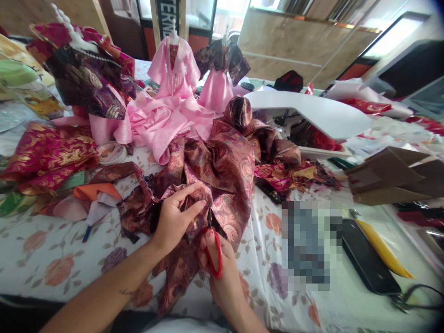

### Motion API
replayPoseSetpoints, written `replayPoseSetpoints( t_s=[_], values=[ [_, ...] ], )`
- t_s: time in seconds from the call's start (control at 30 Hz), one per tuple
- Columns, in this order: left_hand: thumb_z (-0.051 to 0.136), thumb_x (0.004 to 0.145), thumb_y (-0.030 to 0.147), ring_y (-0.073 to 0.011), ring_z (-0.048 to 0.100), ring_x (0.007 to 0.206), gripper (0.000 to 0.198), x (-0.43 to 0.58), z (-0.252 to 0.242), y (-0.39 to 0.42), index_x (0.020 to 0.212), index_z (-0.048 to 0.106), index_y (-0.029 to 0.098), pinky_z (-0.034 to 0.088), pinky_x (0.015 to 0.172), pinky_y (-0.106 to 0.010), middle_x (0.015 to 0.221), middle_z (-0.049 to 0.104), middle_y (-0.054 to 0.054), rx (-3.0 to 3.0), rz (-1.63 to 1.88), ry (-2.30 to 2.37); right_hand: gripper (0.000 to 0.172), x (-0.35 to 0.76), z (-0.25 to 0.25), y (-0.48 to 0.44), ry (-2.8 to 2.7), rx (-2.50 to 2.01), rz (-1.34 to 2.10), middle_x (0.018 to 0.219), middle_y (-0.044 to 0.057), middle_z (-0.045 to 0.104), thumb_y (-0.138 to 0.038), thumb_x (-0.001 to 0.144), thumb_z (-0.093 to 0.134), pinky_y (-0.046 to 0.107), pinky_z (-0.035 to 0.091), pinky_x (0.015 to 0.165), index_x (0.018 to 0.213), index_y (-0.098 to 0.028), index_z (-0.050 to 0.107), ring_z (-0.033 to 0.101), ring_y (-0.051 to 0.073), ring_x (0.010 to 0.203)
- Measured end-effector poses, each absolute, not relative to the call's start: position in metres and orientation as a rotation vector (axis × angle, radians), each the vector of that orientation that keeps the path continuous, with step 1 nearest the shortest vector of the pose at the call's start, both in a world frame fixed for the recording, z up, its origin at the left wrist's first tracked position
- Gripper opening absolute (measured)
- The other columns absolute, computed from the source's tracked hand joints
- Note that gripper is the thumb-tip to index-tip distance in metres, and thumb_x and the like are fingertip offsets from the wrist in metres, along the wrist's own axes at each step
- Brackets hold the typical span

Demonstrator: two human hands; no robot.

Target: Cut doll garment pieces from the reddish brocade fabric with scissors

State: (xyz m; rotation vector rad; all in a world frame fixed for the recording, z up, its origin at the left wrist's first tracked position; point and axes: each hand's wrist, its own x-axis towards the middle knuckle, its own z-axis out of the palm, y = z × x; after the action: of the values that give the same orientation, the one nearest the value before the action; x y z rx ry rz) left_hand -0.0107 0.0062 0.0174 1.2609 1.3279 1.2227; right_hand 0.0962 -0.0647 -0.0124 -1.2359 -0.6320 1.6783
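A heap of brownish-pink paisley brocade fabric (pixel 231 173) lies crumpled over the middle of the table. My left hand (pixel 176 215) pinches a fold of it between thumb and fingers. Close beside it, my right hand (pixel 217 259) grips red-handled scissors (pixel 218 261), with fingers in the loops. The dark scissor blades point away from me, at the fabric just by my left thumb. How far the blades are apart I cannot make out. A strip of the same fabric hangs down between my forearms toward the table's front edge.
Small dress forms stand behind the heap, one in a pink gown (pixel 173 69). Magenta-gold brocade (pixel 52 155) and scraps lie left. At right are a cardboard box (pixel 395 175), a black phone (pixel 369 256) and a yellow item (pixel 383 247). A floral cloth (pixel 263 286) covers the table.
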Motion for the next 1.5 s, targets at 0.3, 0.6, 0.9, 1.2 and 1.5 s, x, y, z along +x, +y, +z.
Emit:
replayPoseSetpoints(
  t_s=[0.3, 0.6, 0.9, 1.2, 1.5],
  values=[
    [0.066, 0.077, 0.02, -0.0169, 0.059, 0.113, 0.041, -0.014, 0.015, 0.002, 0.118, 0.063, 0.018, 0.044, 0.1, -0.026, 0.12, 0.066, -0.003, 1.25, 1.211, 1.284, 0.049, 0.096, -0.009, -0.065, -0.62, -1.231, 1.698, 0.047, -0.008, 0.037, -0.063, 0.078, 0.058, 0.018, 0.018, 0.038, 0.065, -0.018, 0.044, 0.027, 0.004, 0.041],
    [0.065, 0.076, 0.018, -0.0178, 0.061, 0.107, 0.043, -0.015, 0.015, 0.003, 0.119, 0.061, 0.017, 0.049, 0.091, -0.025, 0.112, 0.068, -0.003, 1.252, 1.188, 1.262, 0.048, 0.096, -0.007, -0.064, -0.607, -1.244, 1.705, 0.048, -0.007, 0.041, -0.062, 0.076, 0.061, 0.018, 0.02, 0.038, 0.066, -0.017, 0.049, 0.03, 0.005, 0.041],
    [0.066, 0.075, 0.019, -0.0196, 0.058, 0.114, 0.044, -0.017, 0.014, 0.005, 0.119, 0.062, 0.018, 0.04, 0.103, -0.031, 0.121, 0.065, -0.004, 1.256, 1.183, 1.235, 0.049, 0.096, -0.002, -0.06, -0.657, -1.225, 1.697, 0.05, -0.007, 0.037, -0.064, 0.075, 0.059, 0.019, 0.019, 0.04, 0.065, -0.018, 0.045, 0.028, 0.006, 0.043],
    [0.066, 0.075, 0.019, -0.0201, 0.057, 0.116, 0.046, -0.016, 0.014, 0.004, 0.12, 0.061, 0.016, 0.04, 0.104, -0.031, 0.124, 0.064, -0.006, 1.232, 1.169, 1.233, 0.049, 0.096, -0.01, -0.061, -0.706, -1.197, 1.665, 0.048, -0.01, 0.029, -0.066, 0.077, 0.056, 0.02, 0.017, 0.039, 0.067, -0.02, 0.041, 0.022, 0.006, 0.043],
    [0.065, 0.076, 0.019, -0.0188, 0.057, 0.116, 0.044, -0.014, 0.014, 0.002, 0.12, 0.062, 0.018, 0.042, 0.102, -0.029, 0.123, 0.065, -0.003, 1.257, 1.183, 1.242, 0.052, 0.089, -0.011, -0.064, -0.601, -1.219, 1.667, 0.048, -0.01, 0.03, -0.068, 0.074, 0.058, 0.021, 0.012, 0.038, 0.064, -0.02, 0.04, 0.018, 0.004, 0.041]
  ],
)
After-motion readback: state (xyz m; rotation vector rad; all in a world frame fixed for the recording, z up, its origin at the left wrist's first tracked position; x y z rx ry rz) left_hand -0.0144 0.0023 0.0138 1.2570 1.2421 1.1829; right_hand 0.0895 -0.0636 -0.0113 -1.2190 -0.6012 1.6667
